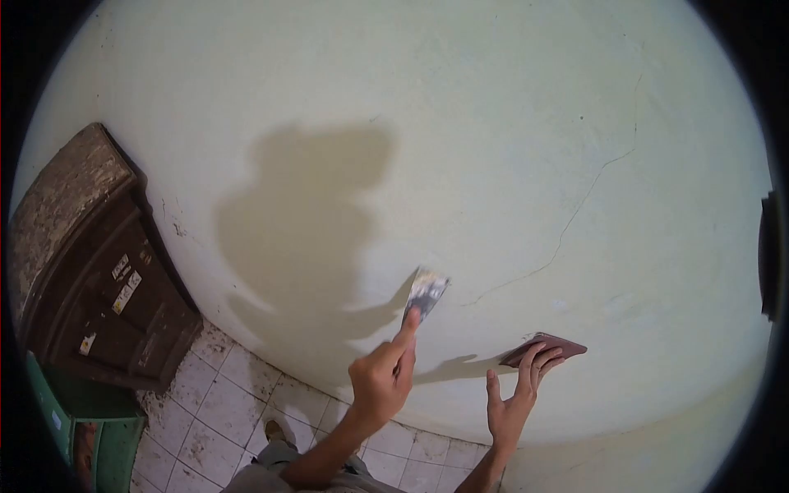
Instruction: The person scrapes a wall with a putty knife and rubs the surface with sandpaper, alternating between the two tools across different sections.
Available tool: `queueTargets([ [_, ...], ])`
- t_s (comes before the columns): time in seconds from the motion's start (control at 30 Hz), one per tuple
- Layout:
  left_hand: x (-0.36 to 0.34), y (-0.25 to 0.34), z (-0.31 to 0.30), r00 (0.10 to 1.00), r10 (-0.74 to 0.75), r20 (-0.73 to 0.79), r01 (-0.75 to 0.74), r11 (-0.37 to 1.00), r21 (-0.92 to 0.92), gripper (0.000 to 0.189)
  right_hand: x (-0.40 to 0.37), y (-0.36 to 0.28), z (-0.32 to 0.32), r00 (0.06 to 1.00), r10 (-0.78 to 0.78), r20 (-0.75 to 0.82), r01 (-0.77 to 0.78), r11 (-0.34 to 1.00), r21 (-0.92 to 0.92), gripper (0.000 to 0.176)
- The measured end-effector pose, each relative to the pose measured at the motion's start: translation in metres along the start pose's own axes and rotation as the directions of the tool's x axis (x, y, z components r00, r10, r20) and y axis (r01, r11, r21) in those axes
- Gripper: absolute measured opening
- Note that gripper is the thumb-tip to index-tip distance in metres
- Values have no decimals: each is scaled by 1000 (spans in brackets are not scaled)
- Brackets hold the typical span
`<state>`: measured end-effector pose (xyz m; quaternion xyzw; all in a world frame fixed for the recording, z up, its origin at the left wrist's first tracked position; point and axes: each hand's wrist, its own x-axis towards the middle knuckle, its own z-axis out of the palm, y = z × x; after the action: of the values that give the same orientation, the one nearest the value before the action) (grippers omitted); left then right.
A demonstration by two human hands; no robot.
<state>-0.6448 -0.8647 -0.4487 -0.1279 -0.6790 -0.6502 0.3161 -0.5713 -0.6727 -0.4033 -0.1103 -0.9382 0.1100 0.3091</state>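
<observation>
In the head view, my left hand (382, 380) is closed around a putty knife (426, 289), its index finger stretched along the blade. Whitish and dark smears mark the blade, which overlaps the pale green wall (493, 189). Lower and to the right, my right hand (515, 407) has its fingers over a flat reddish-brown pad (567, 345) against the wall, with the thumb held apart to the left. A thin crack (562, 234) runs up the wall from between the two hands toward the upper right.
A dark brown wooden cabinet (123, 304) with torn stickers stands at the left, above a green piece of furniture (115, 427). Soiled white tiles (218, 403) cover the floor, where my shoe (278, 430) shows. A dark object (769, 255) sits at the right edge.
</observation>
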Motion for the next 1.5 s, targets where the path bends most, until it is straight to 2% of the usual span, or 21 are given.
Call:
queueTargets([
  [0.07,-4,-6,-1,1000,-20,16,20,1000,-4,49,1,-2,4,1000,1,-10,-1,1000,7,85],
  [0.17,25,6,-3,999,51,19,-51,998,39,49,-1,-3,5,1000,-8,-19,8,1000,9,85],
  [0.27,29,6,6,995,87,-52,-86,996,32,54,0,-2,2,999,-23,-26,23,1000,17,85],
  [0.33,-5,-11,10,999,29,-39,-29,1000,-4,54,0,1,4,999,-35,-27,35,999,15,85],
  [0.4,-8,-16,5,1000,-10,7,10,1000,17,54,3,-4,7,999,-25,-45,27,999,35,86],
  [0.5,31,1,3,996,85,-19,-84,994,73,53,-2,-1,5,999,-17,-32,17,1000,21,86],
  [0.6,24,5,3,999,31,24,-32,998,54,45,-1,2,5,999,-24,-27,25,1000,5,87],
  [0.67,1,0,3,1000,1,21,-1,1000,-30,46,3,2,8,998,-40,-52,41,999,16,87],
  [0.73,-2,-2,1,994,-68,86,72,997,-42,48,0,0,9,996,-61,-63,62,998,23,87],
  [0.87,30,19,16,999,35,16,-32,991,-127,47,-2,-1,8,999,-23,-31,23,1000,18,88],
  [1.07,-8,-1,16,990,-87,112,98,991,-90,48,0,0,8,999,-25,-23,24,1000,-12,90],
  [1.17,10,-4,28,1000,21,12,-19,993,-113,51,1,3,9,999,-42,-31,43,999,21,89],
  [1.27,4,1,32,1000,-8,-8,7,982,-187,52,0,4,6,999,-40,-18,40,999,12,89],
  [1.4,-5,5,24,995,-80,63,89,985,-150,49,1,4,9,999,-37,-28,38,999,19,88],
  [1.5,-1,0,34,996,-75,52,82,986,-147,43,2,2,8,999,-41,-26,42,999,33,86],
])
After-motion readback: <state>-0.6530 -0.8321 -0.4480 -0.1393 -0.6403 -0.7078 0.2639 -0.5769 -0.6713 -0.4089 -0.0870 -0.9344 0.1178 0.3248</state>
